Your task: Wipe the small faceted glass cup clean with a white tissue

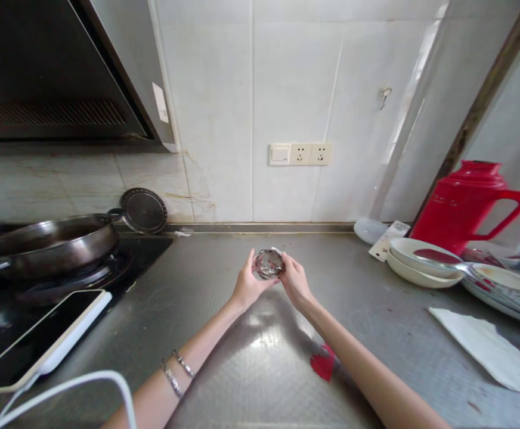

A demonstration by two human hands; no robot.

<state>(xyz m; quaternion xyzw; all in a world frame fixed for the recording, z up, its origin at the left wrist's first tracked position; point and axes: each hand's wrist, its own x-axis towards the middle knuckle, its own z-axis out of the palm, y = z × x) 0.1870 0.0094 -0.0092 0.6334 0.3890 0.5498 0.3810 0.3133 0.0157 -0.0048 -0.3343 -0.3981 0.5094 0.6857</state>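
Both of my hands meet over the middle of the metal counter. Between them they hold a small round clear glass dish with a shiny, patterned inside. The fingers of my left hand curve around its left side and underneath, thumb up along the edge. My right hand grips the right side with bent fingers. The dish's lower part is mostly hidden by the fingers, so I cannot tell its depth. A red patch shows on the counter beside my right forearm.
At left, a steel pan sits on the black stove, with a phone and white cable nearer me. At right stand a red thermos, stacked bowls, a patterned plate and a white paper. Sockets are on the wall.
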